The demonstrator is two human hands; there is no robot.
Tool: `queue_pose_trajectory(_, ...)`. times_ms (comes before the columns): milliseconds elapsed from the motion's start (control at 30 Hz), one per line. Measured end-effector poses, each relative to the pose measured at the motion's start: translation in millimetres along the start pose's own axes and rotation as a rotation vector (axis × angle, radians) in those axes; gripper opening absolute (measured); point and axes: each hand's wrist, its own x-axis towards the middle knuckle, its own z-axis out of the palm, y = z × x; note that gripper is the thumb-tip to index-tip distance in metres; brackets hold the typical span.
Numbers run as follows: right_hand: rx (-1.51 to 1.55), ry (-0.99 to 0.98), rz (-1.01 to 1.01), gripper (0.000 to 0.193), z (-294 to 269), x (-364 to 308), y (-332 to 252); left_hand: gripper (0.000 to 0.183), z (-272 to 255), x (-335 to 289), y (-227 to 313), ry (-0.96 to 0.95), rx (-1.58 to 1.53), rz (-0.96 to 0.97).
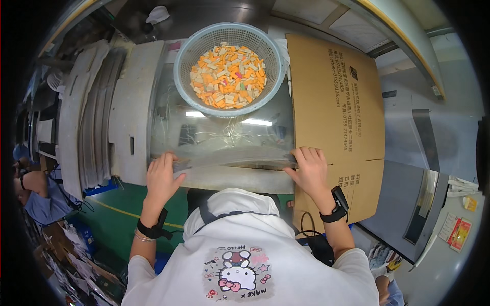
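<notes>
A clear plastic sheet (229,140) lies over the work surface in front of me, its near edge lifted in a shallow curve. At that edge's left end is my left hand (162,178), fingers curled over it and thumb beneath. My right hand (310,171) grips the opposite end the same way, next to a cardboard sheet. Bright reflections cross the plastic between them. Beyond both hands, a round grey perforated basket (184,89) rests on the far part of the surface. Inside it lie many small orange and beige blocks (227,76), with a few pink and green ones.
Large brown cardboard (337,102) flanks the surface on the right. Stacked pale boards (92,112) stand at the left. The surface's near edge (235,178) is close to my body, above a green floor (132,204). Another person (41,196) is at far left.
</notes>
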Motion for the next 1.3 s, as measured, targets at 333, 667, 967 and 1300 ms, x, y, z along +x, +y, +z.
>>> queue_pose_trajectory(333,-0.024,-0.019,0.112,0.031,3.6,-9.5,0.6,0.024,2.4,-7.9,-2.2,0.005,-0.054,0.045)
queue_pose_trajectory(667,-0.033,-0.009,0.134,0.029,-0.5,-11.5,7.7,0.025,1.2,-5.8,-0.9,-0.003,-0.039,0.052)
queue_pose_trajectory(967,0.161,0.076,0.275,0.031,3.4,-26.0,17.2,0.029,1.7,-11.4,0.0,-0.003,-0.030,0.048)
queue_pose_trajectory(1300,0.972,0.209,0.309,0.029,24.5,-40.3,37.9,0.030,5.2,-24.6,-26.9,0.010,-0.679,-0.030)
